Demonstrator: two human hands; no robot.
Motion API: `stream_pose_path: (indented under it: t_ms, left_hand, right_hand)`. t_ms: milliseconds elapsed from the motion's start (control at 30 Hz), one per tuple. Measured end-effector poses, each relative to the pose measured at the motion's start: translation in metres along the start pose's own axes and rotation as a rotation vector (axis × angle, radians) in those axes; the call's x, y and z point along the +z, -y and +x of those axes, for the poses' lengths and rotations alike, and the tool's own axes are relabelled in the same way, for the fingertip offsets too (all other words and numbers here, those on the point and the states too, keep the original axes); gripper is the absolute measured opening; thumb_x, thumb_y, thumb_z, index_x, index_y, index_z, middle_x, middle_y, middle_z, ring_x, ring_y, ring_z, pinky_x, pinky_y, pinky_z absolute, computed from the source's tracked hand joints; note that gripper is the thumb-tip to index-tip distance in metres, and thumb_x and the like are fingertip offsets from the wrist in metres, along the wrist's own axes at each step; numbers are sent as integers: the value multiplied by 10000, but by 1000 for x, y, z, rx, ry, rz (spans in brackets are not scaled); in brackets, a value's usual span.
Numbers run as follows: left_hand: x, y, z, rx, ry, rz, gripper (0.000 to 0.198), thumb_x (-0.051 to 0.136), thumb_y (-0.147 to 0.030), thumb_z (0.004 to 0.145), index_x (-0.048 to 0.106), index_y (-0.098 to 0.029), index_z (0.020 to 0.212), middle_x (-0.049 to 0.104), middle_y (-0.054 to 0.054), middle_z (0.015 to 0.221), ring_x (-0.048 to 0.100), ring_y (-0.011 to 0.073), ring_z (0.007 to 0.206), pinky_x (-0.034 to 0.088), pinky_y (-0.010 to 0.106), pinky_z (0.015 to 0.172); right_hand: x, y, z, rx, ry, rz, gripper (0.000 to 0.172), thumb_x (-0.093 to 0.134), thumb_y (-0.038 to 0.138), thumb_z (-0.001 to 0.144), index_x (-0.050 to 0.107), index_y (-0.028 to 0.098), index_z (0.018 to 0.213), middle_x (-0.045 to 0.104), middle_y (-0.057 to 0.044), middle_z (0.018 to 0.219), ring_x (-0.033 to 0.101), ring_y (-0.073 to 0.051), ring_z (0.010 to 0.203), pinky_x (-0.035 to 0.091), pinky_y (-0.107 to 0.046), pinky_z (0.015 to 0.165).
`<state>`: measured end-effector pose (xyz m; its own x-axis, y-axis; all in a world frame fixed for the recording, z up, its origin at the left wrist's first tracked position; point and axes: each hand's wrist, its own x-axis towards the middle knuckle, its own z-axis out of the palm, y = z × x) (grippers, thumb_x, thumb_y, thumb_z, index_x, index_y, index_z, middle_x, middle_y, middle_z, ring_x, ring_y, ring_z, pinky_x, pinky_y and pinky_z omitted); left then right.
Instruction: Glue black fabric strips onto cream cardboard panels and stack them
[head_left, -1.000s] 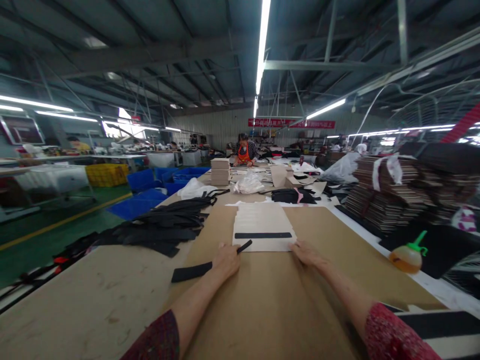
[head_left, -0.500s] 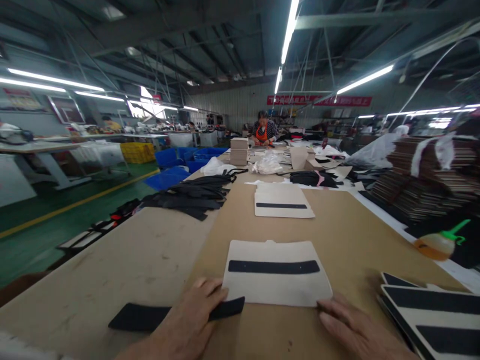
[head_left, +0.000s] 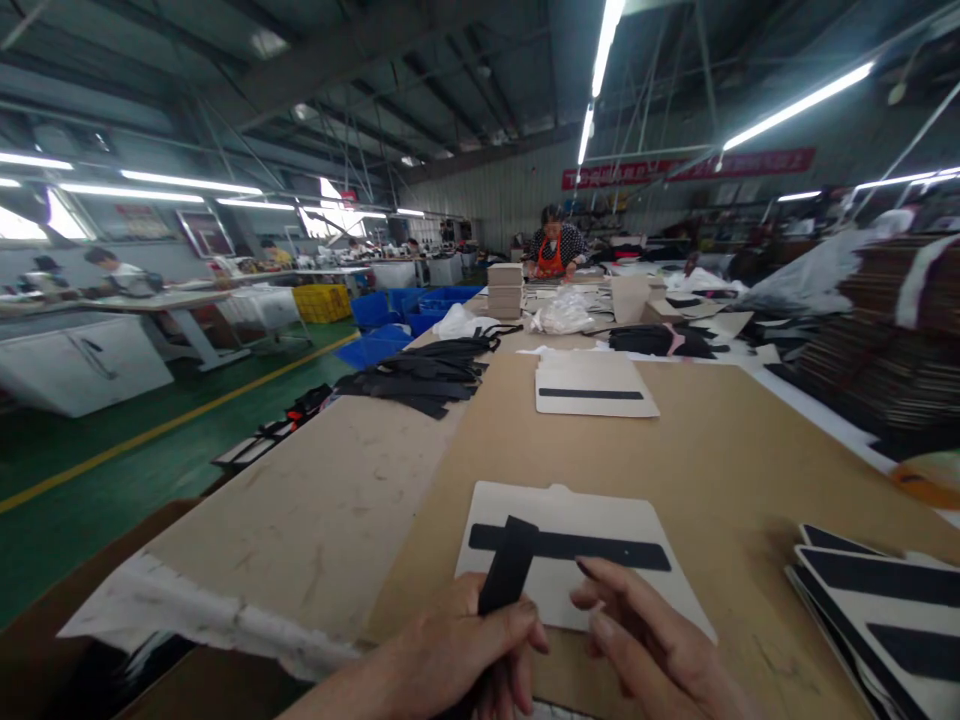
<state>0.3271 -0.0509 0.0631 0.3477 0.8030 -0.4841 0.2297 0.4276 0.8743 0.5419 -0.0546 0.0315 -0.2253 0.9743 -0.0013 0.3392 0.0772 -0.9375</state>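
Note:
My left hand (head_left: 480,650) is closed round a black strip (head_left: 510,565), whose upper end sticks up past the thumb. Below the fist the strip's lower part is partly hidden. Beyond it a pale beige board (head_left: 551,603) with rounded corners lies flat on the table. One black strip (head_left: 607,549) runs across this board, partly covered by the held one. My right hand (head_left: 637,620) hovers over the board's near right part, fingers apart and bent, with nothing in it.
Another striped board (head_left: 592,390) lies farther up the brown tabletop (head_left: 720,440). Black strips (head_left: 420,370) are heaped at the left edge. Several striped boards (head_left: 885,610) are piled at right, near an orange bottle (head_left: 930,480). A co-worker (head_left: 553,245) stands at the far end.
My left hand has picked up the black strip from the table and raised it before the board. My right hand has left the board's corner and moved inward. The view has swung left.

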Motion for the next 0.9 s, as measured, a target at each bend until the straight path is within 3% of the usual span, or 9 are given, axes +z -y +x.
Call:
stream_pose_path:
  t_ms: [67, 200, 367, 500, 600, 733, 800, 900]
  left_hand:
    - [11, 0, 7, 20, 37, -3, 496, 550, -651, 768, 622, -162, 808, 606, 7, 534, 505, 109, 423, 383, 212, 455]
    - [24, -2, 15, 47, 51, 22, 661, 479, -766, 765, 580, -145, 562, 527, 7, 471, 471, 93, 404, 371, 212, 446]
    - [33, 1, 22, 39, 15, -21, 683, 497, -804, 734, 601, -141, 606, 541, 4, 508, 490, 100, 431, 396, 222, 467]
    - [38, 3, 28, -6, -28, -83, 703, 518, -836, 679, 581, -141, 595, 524, 10, 498, 464, 104, 413, 369, 237, 450]
    - [42, 4, 31, 8, -57, -102, 699, 530, -834, 672, 566, -142, 580, 519, 14, 492, 457, 104, 406, 346, 235, 436]
    - [41, 9, 30, 29, -15, -82, 660, 541, -784, 723, 599, -133, 629, 557, 22, 526, 487, 111, 418, 381, 237, 452]
    - [35, 14, 27, 52, 31, -53, 611, 562, -728, 759, 635, -127, 678, 609, 43, 582, 535, 126, 463, 415, 244, 488]
    - [24, 20, 20, 90, 75, -17, 602, 518, -685, 822, 696, -112, 769, 675, 87, 649, 585, 145, 530, 447, 256, 549]
  right_hand:
    - [15, 4, 6, -32, -35, 117, 542, 523, 553, 883, 539, 299, 1362, 653, -67, 1183, 637, -168, 783, 537, -273, 644]
    - [28, 2, 10, -60, -93, 194, 546, 521, 542, 895, 555, 266, 1364, 639, -89, 1198, 645, -184, 833, 560, -312, 714]
    - [27, -1, 6, -63, -165, 93, 530, 528, 532, 889, 592, 251, 1333, 670, -84, 1177, 638, -233, 1040, 546, -314, 855]
    - [26, 3, 4, -138, -214, 57, 477, 527, 498, 900, 610, 259, 1304, 667, -86, 1179, 629, -234, 1039, 524, -341, 904]
    - [29, 7, 4, -199, -262, 105, 402, 583, 498, 870, 669, 262, 1183, 669, -78, 1112, 635, -223, 942, 534, -318, 810]
    - [26, 6, 9, -16, -168, 361, 321, 643, 547, 821, 669, 229, 861, 606, 3, 685, 561, -155, 577, 478, -261, 542]
    - [19, 3, 15, 60, -166, 479, 333, 686, 548, 787, 636, 219, 776, 562, 24, 623, 516, -132, 548, 443, -234, 516]
    - [9, -2, 21, 68, -331, 589, 328, 768, 511, 712, 623, 217, 714, 572, 19, 662, 512, -128, 616, 459, -215, 573]
